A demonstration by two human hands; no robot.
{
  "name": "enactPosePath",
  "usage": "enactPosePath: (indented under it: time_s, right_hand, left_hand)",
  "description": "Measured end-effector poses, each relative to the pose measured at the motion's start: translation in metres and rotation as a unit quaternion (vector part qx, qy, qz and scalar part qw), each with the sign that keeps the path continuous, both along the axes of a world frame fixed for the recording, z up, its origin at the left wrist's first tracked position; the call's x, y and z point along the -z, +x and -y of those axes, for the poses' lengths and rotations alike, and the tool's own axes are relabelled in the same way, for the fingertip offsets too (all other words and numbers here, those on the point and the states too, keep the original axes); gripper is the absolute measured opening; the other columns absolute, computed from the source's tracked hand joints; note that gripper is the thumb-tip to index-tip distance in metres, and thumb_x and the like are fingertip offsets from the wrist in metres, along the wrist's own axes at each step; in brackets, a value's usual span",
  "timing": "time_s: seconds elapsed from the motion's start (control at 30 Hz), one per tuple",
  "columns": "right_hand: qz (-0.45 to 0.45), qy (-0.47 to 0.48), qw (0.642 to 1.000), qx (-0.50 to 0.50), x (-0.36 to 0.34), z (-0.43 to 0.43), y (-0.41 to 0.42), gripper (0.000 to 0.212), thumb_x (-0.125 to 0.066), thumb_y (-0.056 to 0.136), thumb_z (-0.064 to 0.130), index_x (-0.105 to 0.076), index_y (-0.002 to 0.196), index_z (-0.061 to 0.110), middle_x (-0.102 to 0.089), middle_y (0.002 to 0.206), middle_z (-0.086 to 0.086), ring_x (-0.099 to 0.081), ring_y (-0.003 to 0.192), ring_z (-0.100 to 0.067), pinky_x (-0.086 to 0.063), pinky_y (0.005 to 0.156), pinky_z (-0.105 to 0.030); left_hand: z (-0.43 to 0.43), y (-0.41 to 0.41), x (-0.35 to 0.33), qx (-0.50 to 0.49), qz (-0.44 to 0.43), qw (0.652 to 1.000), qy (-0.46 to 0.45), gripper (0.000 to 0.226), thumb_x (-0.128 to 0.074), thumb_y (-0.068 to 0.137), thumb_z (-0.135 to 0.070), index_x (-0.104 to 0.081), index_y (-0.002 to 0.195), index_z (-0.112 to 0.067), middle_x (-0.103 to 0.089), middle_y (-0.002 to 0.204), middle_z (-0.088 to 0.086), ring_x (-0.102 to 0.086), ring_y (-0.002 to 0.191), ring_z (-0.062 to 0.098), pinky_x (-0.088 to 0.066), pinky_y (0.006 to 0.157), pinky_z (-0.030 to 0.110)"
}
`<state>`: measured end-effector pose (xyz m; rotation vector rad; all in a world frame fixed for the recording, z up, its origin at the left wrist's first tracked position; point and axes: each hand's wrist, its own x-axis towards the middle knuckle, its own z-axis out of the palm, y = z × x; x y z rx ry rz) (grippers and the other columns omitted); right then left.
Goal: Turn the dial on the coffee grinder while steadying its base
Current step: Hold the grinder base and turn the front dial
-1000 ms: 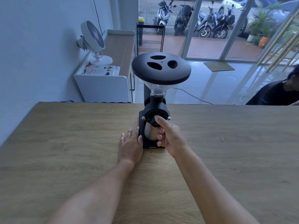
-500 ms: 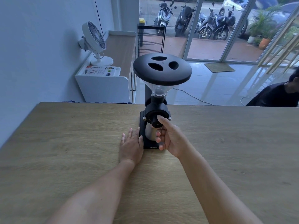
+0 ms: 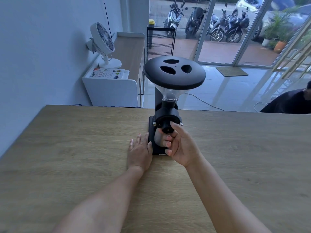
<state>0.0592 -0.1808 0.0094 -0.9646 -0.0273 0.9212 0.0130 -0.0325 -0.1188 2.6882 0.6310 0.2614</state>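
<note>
A: Coffee grinder (image 3: 165, 115) stands upright near the far edge of the surface (image 3: 67, 148), about midway along it. Matte black body, wide round black lid (image 3: 175, 73) with three oval holes, clear funnel-shaped hopper (image 3: 170, 93) beneath.

B: And the hands?

A: Right hand (image 3: 182, 147): thumb and forefinger pinched on the small black dial (image 3: 166, 127) at the front of the grinder; the other fingers (image 3: 168, 143) curl loosely below it. Left hand (image 3: 139, 150) lies flat, palm down, fingers together and gripping nothing, its thumb edge against the left side of the grinder's flat black base (image 3: 155, 151).

B: The surface?

A: Pale wood grain, matte, long straight streaks (a metal cup sits behind the right hand, mostly hidden).

B: The room?

A: Plain wall to the left, a white fan (image 3: 102, 42) on a low white cabinet (image 3: 111, 91), a book (image 3: 108, 74) lying beside the fan's foot. Glossy tiled floor, glass doors, scooters (image 3: 175, 15) parked outside.
</note>
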Motion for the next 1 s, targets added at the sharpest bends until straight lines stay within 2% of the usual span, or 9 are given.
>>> enactPosePath:
  time_s: [0.5, 0.67, 1.0]
  right_hand:
    - [0.017, -0.022, 0.999, 0.019, 0.0022, -0.0009, 0.0014, 0.043, -0.072, 0.080, 0.048, -0.071, 0.096, 0.008, -0.043, 0.059, 0.006, -0.044, 0.046, -0.006, -0.033, 0.037, -0.020]
    - [0.029, -0.042, 0.998, 0.029, 0.0014, -0.0021, 0.0008, 0.046, -0.074, 0.076, 0.049, -0.069, 0.096, 0.008, -0.041, 0.059, 0.005, -0.043, 0.046, -0.007, -0.033, 0.037, -0.021]
    - [0.035, -0.049, 0.998, 0.033, 0.0028, -0.0027, 0.0008, 0.060, -0.079, 0.071, 0.050, -0.061, 0.109, 0.006, -0.041, 0.059, 0.005, -0.043, 0.046, -0.007, -0.034, 0.037, -0.022]
  left_hand:
    - [0.0004, -0.0006, 0.0010, -0.006, 0.006, 1.000, -0.018, 0.052, -0.016, 0.099, -0.043, -0.018, 0.149, -0.031, -0.028, 0.154, 0.004, -0.014, 0.143, 0.019, -0.003, 0.116, 0.035]
    - [-0.0008, 0.0013, 0.0036, -0.004, 0.001, 1.000, -0.003, 0.053, -0.014, 0.098, -0.042, -0.019, 0.149, -0.029, -0.029, 0.154, 0.006, -0.015, 0.143, 0.017, -0.003, 0.116, 0.036]
    - [-0.0013, 0.0004, 0.0040, -0.001, -0.005, 1.000, 0.003, 0.054, -0.010, 0.097, -0.044, -0.015, 0.150, -0.031, -0.026, 0.155, 0.007, -0.014, 0.143, 0.016, -0.003, 0.118, 0.036]
